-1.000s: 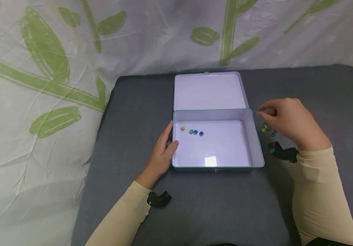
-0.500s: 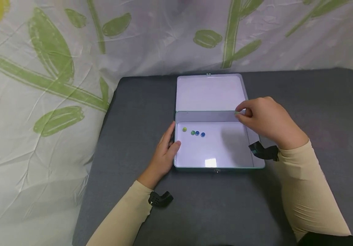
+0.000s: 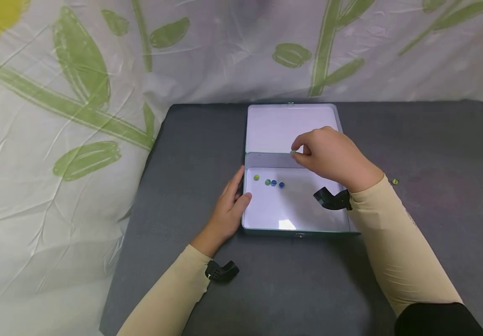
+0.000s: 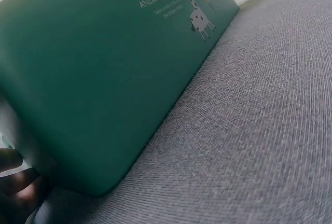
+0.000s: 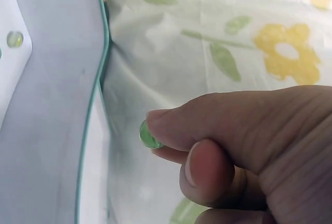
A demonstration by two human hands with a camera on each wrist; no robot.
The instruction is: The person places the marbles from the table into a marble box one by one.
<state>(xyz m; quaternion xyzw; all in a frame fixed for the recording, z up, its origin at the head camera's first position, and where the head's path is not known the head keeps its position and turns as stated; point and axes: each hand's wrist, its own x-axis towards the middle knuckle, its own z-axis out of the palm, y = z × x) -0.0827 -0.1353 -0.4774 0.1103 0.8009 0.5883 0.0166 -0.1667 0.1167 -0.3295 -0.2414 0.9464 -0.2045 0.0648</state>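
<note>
An opened tin box (image 3: pixel 273 212), white inside with a green outer wall (image 4: pixel 109 73), lies with its lid (image 3: pixel 273 123) folded back. My left hand (image 3: pixel 224 212) holds its left side, the thumb over the rim and the fingers outside. Above the box's back wall, my right hand (image 3: pixel 330 154) pinches a green glass marble (image 5: pixel 149 136) between thumb and finger. On the box floor sit a yellow-green marble (image 3: pixel 256 177), a green marble (image 3: pixel 267 182) and two blue ones, the rightmost blue marble (image 3: pixel 281 185) slightly apart.
Right of the box, a loose yellow-green marble (image 3: pixel 395 181) shows beside the right sleeve (image 3: pixel 397 247), which may hide others. The dark grey tabletop (image 3: pixel 279 284) surrounds the box. A flower-patterned sheet (image 3: pixel 224 56) hangs behind the table.
My right hand has carried the green marble leftward from the loose marbles at the right to above the box's back wall. The left hand stays on the box. The view has shifted slightly.
</note>
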